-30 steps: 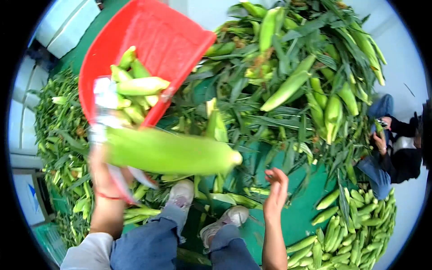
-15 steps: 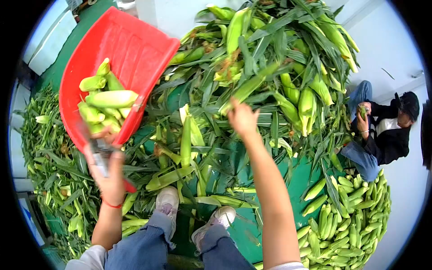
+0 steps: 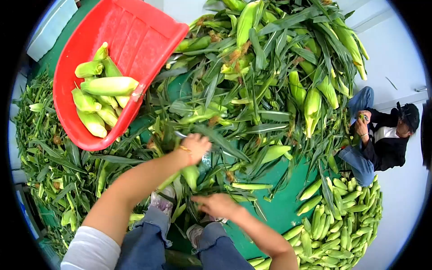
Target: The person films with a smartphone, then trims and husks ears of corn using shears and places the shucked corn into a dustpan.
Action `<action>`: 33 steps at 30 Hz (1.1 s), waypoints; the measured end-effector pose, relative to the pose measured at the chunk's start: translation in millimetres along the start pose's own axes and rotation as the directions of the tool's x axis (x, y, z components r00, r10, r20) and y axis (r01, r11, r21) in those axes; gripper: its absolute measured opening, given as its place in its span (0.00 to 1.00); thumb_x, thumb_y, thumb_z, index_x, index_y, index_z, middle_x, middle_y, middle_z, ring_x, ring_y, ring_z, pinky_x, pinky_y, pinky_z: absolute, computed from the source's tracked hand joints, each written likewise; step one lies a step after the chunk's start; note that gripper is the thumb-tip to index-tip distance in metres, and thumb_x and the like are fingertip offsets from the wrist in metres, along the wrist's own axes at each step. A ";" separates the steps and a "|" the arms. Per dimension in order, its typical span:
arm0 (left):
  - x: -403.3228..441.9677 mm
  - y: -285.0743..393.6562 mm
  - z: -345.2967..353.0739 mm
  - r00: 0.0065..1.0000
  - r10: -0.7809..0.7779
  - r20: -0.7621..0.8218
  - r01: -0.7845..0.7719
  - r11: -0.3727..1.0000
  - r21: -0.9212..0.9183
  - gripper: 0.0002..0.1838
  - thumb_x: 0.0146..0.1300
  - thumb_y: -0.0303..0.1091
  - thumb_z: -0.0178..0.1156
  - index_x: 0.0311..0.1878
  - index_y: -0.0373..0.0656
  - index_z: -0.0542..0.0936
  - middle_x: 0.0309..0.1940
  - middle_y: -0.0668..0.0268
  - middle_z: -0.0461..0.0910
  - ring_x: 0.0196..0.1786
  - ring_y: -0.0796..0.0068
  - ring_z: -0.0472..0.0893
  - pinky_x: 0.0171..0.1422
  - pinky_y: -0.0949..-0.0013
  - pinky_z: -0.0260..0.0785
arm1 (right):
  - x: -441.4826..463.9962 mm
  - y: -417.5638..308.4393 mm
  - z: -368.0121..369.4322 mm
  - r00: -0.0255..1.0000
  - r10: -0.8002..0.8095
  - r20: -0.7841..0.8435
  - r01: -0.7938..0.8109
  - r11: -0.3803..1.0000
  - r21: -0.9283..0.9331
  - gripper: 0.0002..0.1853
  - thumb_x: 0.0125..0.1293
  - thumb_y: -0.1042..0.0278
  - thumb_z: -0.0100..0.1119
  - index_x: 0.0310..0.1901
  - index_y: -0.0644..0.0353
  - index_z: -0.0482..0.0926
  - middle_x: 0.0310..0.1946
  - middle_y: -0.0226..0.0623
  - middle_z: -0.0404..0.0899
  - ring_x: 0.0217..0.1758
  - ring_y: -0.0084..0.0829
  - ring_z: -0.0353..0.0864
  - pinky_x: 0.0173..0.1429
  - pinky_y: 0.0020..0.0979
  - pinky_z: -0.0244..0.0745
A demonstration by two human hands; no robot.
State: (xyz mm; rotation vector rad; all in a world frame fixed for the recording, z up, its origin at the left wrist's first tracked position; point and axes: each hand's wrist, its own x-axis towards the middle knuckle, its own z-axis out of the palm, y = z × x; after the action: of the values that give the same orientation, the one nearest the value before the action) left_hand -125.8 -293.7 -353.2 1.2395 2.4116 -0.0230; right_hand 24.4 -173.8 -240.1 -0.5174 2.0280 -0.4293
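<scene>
Left hand (image 3: 196, 146) curls back-up among the leaves, a thin metallic edge beside it; what it grips cannot be told. Just below it, above the shoes (image 3: 163, 201), lies a pale green ear of corn (image 3: 191, 177) in smooth husk, ringed by loose strips. Long ribbed corn leaves (image 3: 225, 145) crowd the space right beside the hand and partly screen what is under it. Up and to the left, a glossy red plastic scoop (image 3: 144, 38) with a grooved wall and rounded rim contains plump, smooth ears. A tangled leafy heap (image 3: 265, 96) with brown silk fills the upper middle; at lower right, trimmed ears form a dense pile (image 3: 344, 234) on the green floor (image 3: 281, 180). A seated person (image 3: 388, 135) in a dark cap and jeans is at far right. Right hand (image 3: 219, 206) is partly open, slightly blurred, one finger extended near the corn; contact is unclear.
</scene>
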 end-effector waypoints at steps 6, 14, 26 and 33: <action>-127.6 -77.3 13.9 0.957 -0.286 -0.055 0.273 0.945 -0.181 0.31 0.44 0.34 0.66 0.54 0.42 0.66 0.60 0.55 0.64 0.50 0.51 0.73 0.53 0.52 0.65 | -39.8 171.3 -2.3 0.519 0.251 -0.817 -0.485 0.874 -0.040 0.16 0.52 0.76 0.55 0.45 0.57 0.74 0.40 0.42 0.77 0.46 0.42 0.77 0.49 0.41 0.73; -284.8 -88.5 54.0 0.859 -0.474 0.194 0.493 0.868 -0.058 0.30 0.45 0.35 0.65 0.54 0.44 0.68 0.67 0.58 0.59 0.56 0.53 0.72 0.59 0.57 0.64 | -22.9 210.0 5.0 0.728 0.411 -0.549 -0.542 0.835 -0.094 0.28 0.44 0.56 0.70 0.48 0.58 0.74 0.53 0.44 0.74 0.60 0.41 0.69 0.71 0.43 0.54; -187.6 1.6 -85.3 0.939 -0.309 0.151 0.268 0.383 -0.884 0.35 0.51 0.38 0.66 0.59 0.39 0.61 0.39 0.56 0.74 0.42 0.63 0.76 0.47 0.64 0.70 | -51.8 51.9 -4.9 0.577 0.550 -0.604 0.805 -0.507 0.307 0.26 0.67 0.45 0.49 0.58 0.55 0.68 0.53 0.42 0.73 0.54 0.40 0.73 0.58 0.45 0.70; -163.1 56.8 -71.9 0.950 0.067 0.305 0.300 -0.473 -0.829 0.38 0.55 0.36 0.65 0.65 0.37 0.57 0.47 0.62 0.72 0.51 0.69 0.74 0.55 0.65 0.67 | -53.2 37.5 -12.3 0.436 0.785 -0.441 0.899 -0.401 0.176 0.25 0.63 0.46 0.56 0.54 0.54 0.71 0.49 0.32 0.75 0.53 0.34 0.72 0.63 0.42 0.66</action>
State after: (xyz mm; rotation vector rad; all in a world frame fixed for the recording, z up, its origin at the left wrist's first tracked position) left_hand -24.4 -370.9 -216.2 -0.1376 1.1036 1.5470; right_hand 30.5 -113.1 -214.3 1.1550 0.8338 -3.2023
